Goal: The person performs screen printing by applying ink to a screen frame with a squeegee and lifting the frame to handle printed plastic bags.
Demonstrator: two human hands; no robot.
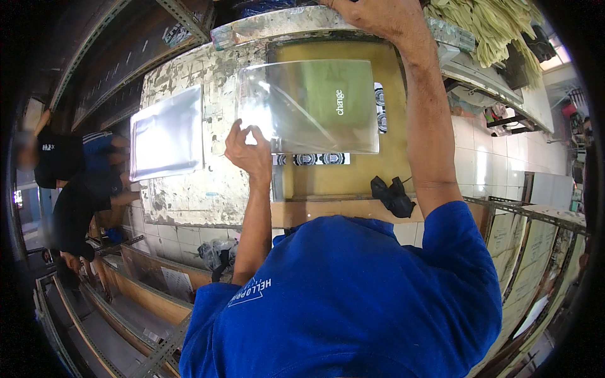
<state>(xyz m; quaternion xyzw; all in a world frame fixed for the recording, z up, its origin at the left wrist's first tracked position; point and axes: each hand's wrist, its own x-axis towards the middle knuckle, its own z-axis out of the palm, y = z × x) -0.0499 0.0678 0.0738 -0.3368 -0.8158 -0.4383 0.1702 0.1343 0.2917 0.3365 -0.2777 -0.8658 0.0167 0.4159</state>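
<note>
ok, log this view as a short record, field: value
left hand: at clear plastic sheet's lower left; pinch unclear
right hand: over pale stained bar; grip unclear
under sheet: yellowish framed panel, partly
left of sheet: shiny clear plastic
near edge: crumpled black item

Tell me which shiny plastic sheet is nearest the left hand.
The see-through sheet partly over the yellowish panel, at the left hand; the other sheet lies farther left.

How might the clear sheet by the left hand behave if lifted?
The clear sheet is probably light and floppy, since it looks thin and see-through. Its bright glare suggests a glossy, perhaps slippery surface.
</note>
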